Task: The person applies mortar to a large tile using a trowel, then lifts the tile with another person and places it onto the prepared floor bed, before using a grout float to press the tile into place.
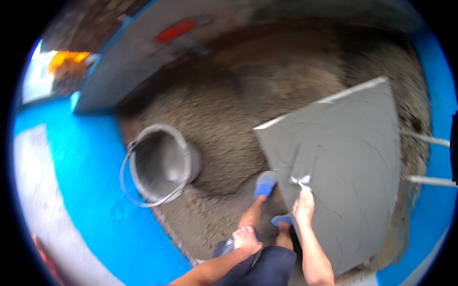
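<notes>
My right hand (304,209) is closed around the handle of a trowel (300,180). Its blade lies against a large board-like panel (353,143) coated with smooth grey wet mortar, and blends into that coating. Faint curved marks run across the surface. Bent over my left knee, my left hand (245,240) rests with its fingers curled round it, away from the panel. A grey bucket (190,159) stands to the left, tilted in view, its inside smeared with grey and its handle hanging down.
Rough sandy ground (214,128) surrounds my feet in blue shoes (265,183). A blue-painted edge (90,176) curves along the left, another on the right. Two pale poles (429,180) stick out by the panel's right side. A red-handled float (176,30) lies near the grey wall.
</notes>
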`<state>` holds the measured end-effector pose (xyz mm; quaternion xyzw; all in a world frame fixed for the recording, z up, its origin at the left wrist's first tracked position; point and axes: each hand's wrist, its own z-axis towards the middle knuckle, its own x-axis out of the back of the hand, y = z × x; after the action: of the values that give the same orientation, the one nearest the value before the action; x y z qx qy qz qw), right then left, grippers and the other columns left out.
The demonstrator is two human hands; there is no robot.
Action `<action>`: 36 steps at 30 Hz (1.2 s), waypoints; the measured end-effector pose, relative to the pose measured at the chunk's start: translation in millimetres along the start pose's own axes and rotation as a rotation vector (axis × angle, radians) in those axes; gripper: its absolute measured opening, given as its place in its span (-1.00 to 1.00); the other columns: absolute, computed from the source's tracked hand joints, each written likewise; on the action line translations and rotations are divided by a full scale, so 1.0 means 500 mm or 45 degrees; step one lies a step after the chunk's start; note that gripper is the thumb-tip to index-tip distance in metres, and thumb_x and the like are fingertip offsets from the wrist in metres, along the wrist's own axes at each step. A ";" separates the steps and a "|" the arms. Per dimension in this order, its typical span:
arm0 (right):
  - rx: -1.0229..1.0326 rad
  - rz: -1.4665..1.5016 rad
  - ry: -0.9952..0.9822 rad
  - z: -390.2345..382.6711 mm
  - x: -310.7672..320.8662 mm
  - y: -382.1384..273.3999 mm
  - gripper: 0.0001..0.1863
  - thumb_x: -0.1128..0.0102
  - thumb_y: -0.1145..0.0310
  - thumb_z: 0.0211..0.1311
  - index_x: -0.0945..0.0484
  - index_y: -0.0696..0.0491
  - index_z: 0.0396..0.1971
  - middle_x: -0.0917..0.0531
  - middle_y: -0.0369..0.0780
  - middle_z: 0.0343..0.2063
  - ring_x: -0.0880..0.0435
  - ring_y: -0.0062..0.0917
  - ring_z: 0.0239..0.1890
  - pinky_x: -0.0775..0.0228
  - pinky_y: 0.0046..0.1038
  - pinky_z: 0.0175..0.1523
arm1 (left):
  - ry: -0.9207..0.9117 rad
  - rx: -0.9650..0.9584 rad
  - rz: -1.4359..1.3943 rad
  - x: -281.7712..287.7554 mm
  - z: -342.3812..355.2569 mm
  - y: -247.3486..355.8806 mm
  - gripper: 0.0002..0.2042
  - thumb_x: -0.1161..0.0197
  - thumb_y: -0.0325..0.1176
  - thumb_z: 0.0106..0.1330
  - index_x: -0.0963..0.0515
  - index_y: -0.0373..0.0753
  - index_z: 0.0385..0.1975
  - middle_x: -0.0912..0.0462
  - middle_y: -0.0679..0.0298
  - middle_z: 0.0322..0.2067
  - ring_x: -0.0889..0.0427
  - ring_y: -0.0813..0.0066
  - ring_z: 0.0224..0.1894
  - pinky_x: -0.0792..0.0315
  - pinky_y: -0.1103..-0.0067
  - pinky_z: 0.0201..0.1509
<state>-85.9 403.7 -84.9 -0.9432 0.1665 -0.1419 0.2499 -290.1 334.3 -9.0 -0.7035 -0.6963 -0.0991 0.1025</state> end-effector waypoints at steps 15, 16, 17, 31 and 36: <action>1.867 -1.576 -0.696 -0.236 -0.472 -0.268 -0.72 -0.13 0.41 0.08 -0.52 -0.03 -0.14 -0.48 -0.25 -0.32 -0.51 -0.38 -0.27 -0.35 -0.32 -0.25 | 0.164 0.092 -0.133 -0.129 -0.035 -0.035 -0.30 -0.24 0.01 0.03 -0.32 -0.40 0.08 -0.50 0.05 -0.08 -0.52 0.14 -0.05 -0.33 0.23 -0.08; 1.857 -1.630 -0.747 -0.241 -0.488 -0.265 -0.73 -0.12 0.41 0.09 -0.51 -0.03 -0.16 -0.49 -0.26 -0.30 -0.51 -0.38 -0.25 -0.36 -0.31 -0.23 | 0.175 0.110 -0.140 -0.139 -0.033 -0.040 -0.29 -0.25 0.02 0.01 -0.34 -0.41 0.07 -0.51 0.06 -0.09 -0.52 0.15 -0.05 -0.33 0.25 -0.06; 1.840 -1.690 -0.792 -0.246 -0.498 -0.265 -0.75 -0.11 0.41 0.10 -0.50 -0.03 -0.17 -0.49 -0.27 -0.29 -0.52 -0.38 -0.23 -0.38 -0.30 -0.21 | 0.116 0.111 -0.130 -0.137 -0.033 -0.047 -0.23 -0.28 0.08 0.00 -0.31 -0.42 0.11 -0.51 0.06 -0.06 -0.52 0.16 -0.02 -0.32 0.27 0.00; 0.688 -1.522 -0.141 -0.214 0.261 0.085 -0.60 -0.14 0.14 0.22 -0.53 0.12 -0.08 -0.59 0.01 -0.11 -0.54 -0.10 0.01 -0.39 -0.21 0.09 | 0.149 0.126 -1.037 -0.195 -0.041 -0.225 -0.33 -0.19 0.08 0.11 -0.37 -0.36 0.09 -0.57 -0.10 -0.05 -0.54 0.03 0.06 -0.37 0.25 0.17; 0.253 -1.572 0.221 -0.390 0.705 0.427 -0.71 -0.08 0.19 0.22 -0.51 0.14 -0.47 -0.63 -0.07 -0.50 -0.61 -0.16 -0.40 -0.45 -0.20 -0.24 | 0.375 0.318 -0.802 -0.141 -0.086 -0.420 -0.49 -0.08 -0.04 0.20 -0.42 -0.39 -0.03 -0.58 -0.14 -0.07 -0.56 0.00 0.03 -0.42 0.27 0.11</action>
<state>112.4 10.4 32.2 -0.8228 -0.4030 -0.3507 0.1940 -501.0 256.5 13.9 -0.4150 -0.8631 -0.1401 0.2513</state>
